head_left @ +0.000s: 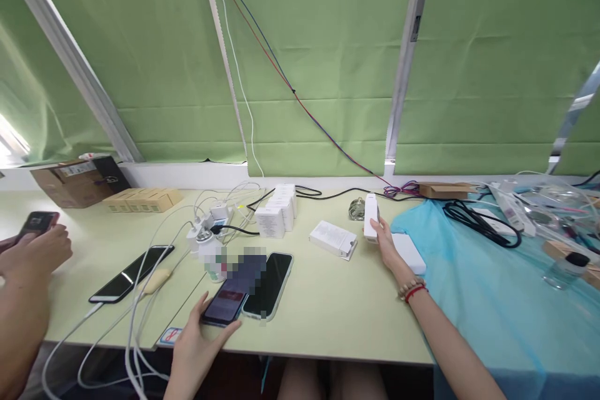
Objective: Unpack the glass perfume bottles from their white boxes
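My left hand [201, 337] is at the table's front edge, thumb and fingers round the lower end of a dark smartphone [225, 305] with a lit screen. A second smartphone [268, 287], its screen black and its case pale, lies right beside it. My right hand [383, 242] grips a slim white box-shaped item [370, 215], held tilted up above the table; its exact kind cannot be told. Just under that hand lies a flat white box [409, 253]. Left of it, an open-ended white carton [332, 239] rests on the table.
Another person's hand [42, 247] holds a phone [37, 223] at far left. White cables run past a charging phone [132, 274]. Small white boxes [276, 212], a glass ashtray-like object [357, 209] and yellow boxes [143, 199] stand behind. Blue cloth [492, 300] covers the right side.
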Tool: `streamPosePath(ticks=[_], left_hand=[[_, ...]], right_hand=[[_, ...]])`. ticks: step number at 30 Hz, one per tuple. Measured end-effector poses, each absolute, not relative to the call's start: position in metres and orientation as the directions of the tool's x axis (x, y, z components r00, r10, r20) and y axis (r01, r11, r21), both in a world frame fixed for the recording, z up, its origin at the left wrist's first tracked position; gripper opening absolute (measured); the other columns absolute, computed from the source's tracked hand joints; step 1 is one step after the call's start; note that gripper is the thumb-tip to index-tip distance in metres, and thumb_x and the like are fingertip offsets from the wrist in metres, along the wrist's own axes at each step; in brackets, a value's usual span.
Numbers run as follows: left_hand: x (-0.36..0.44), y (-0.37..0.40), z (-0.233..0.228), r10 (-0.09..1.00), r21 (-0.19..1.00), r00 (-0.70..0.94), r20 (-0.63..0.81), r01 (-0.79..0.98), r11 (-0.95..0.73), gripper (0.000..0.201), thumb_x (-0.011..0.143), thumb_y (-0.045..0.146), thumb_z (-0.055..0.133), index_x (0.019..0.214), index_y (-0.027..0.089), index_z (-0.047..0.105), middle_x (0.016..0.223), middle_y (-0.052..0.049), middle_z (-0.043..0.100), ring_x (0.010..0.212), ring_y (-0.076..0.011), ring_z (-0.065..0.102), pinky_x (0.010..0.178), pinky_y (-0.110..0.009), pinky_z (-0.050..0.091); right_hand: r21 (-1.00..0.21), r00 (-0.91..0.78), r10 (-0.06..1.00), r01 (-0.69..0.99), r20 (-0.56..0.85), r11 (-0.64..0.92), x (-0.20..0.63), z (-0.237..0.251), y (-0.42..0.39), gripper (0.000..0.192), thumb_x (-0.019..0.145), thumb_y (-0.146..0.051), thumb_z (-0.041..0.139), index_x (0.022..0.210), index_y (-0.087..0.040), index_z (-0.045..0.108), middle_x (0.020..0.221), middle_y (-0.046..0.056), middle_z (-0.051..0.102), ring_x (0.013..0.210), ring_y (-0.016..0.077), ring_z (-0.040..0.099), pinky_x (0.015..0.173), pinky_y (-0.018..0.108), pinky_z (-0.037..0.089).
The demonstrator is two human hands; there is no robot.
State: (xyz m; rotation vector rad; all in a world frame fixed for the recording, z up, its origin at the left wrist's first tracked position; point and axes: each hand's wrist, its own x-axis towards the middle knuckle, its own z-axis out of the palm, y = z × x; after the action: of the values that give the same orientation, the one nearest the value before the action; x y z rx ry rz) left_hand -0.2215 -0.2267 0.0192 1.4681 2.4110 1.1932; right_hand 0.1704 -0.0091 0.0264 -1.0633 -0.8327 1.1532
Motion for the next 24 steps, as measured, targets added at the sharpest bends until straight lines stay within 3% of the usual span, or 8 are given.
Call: streamPosePath(ticks=[4, 9, 11, 13, 15, 18, 24], left_hand=[[-0.22, -0.215, 0.015, 0.762, 0.618, -0.554, 0.337, 0.74, 0.265, 0.102, 0.044, 0.069, 0.064, 0.128, 0.015, 0.039, 0.116, -0.015, 0.062, 0.106, -0.0341, 0.058, 0.088, -0.044, 0.047], [-0.225, -0.213, 0.006, 0.777, 0.589, -0.508, 0.372, 0.776, 0.226, 0.1, 0.051, 0.07, 0.06, 0.132, 0.016, 0.037, 0.115, -0.013, 0.062, 0.105, -0.0329, 0.059, 0.089, -0.044, 0.046], [-0.214, -0.216, 0.008, 0.775, 0.523, -0.49, 0.4, 0.816, 0.246, 0.1, 0.057, 0.069, 0.057, 0.136, 0.015, 0.031, 0.121, -0.015, 0.059, 0.113, -0.0346, 0.054, 0.093, -0.048, 0.042], [-0.193, -0.218, 0.012, 0.759, 0.399, -0.444, 0.476, 0.878, 0.264, 0.094, 0.064, 0.068, 0.053, 0.138, 0.015, 0.03, 0.132, -0.017, 0.049, 0.127, -0.0365, 0.038, 0.1, -0.053, 0.033], [-0.166, -0.216, 0.015, 0.785, 0.299, -0.293, 0.545, 0.943, 0.145, 0.093, 0.068, 0.066, 0.052, 0.141, 0.016, 0.026, 0.141, -0.015, 0.039, 0.135, -0.0327, 0.026, 0.108, -0.049, 0.024], [-0.132, -0.205, 0.016, 0.787, 0.182, -0.121, 0.605, 0.983, 0.011, 0.087, 0.071, 0.068, 0.048, 0.14, 0.018, 0.031, 0.145, -0.011, 0.034, 0.138, -0.0298, 0.02, 0.112, -0.045, 0.013], [-0.121, -0.182, 0.018, 0.816, 0.203, -0.211, 0.538, 0.972, 0.117, 0.077, 0.076, 0.056, 0.05, 0.14, 0.018, 0.032, 0.147, -0.01, 0.029, 0.139, -0.0293, 0.015, 0.111, -0.048, 0.015]], right_hand=[[-0.946, 0.217, 0.975, -0.322, -0.042, 0.031, 0.171, 0.026, -0.009, 0.078, 0.067, -0.048, 0.066, 0.132, -0.019, 0.036, 0.098, 0.004, 0.068, 0.085, 0.0189, 0.066, 0.071, 0.027, 0.053], [-0.938, 0.21, 0.977, -0.347, -0.048, 0.029, 0.171, 0.024, -0.006, 0.079, 0.066, -0.048, 0.067, 0.132, -0.021, 0.035, 0.105, 0.004, 0.066, 0.093, 0.0199, 0.064, 0.073, 0.028, 0.053], [-0.94, 0.217, 0.975, -0.341, -0.049, 0.029, 0.171, 0.025, -0.006, 0.079, 0.065, -0.048, 0.067, 0.132, -0.02, 0.037, 0.107, 0.005, 0.065, 0.095, 0.02, 0.063, 0.075, 0.028, 0.053], [-0.945, 0.228, 0.973, -0.325, -0.039, 0.039, 0.169, 0.027, -0.007, 0.077, 0.064, -0.048, 0.068, 0.13, -0.02, 0.039, 0.11, 0.005, 0.064, 0.097, 0.0204, 0.062, 0.077, 0.029, 0.052], [-0.952, 0.244, 0.97, -0.3, -0.02, 0.056, 0.168, 0.03, -0.009, 0.075, 0.064, -0.049, 0.067, 0.128, -0.019, 0.041, 0.113, 0.006, 0.062, 0.1, 0.0211, 0.06, 0.079, 0.029, 0.051], [-0.964, 0.234, 0.972, -0.257, 0.007, 0.069, 0.169, 0.034, -0.012, 0.069, 0.066, -0.053, 0.062, 0.123, -0.017, 0.047, 0.116, 0.007, 0.06, 0.102, 0.0219, 0.058, 0.084, 0.03, 0.049], [-0.948, 0.148, 0.982, -0.277, 0.12, 0.157, 0.17, 0.039, -0.016, 0.051, 0.065, -0.044, 0.064, 0.108, -0.019, 0.056, 0.114, 0.006, 0.061, 0.106, 0.021, 0.055, 0.089, 0.031, 0.045]])
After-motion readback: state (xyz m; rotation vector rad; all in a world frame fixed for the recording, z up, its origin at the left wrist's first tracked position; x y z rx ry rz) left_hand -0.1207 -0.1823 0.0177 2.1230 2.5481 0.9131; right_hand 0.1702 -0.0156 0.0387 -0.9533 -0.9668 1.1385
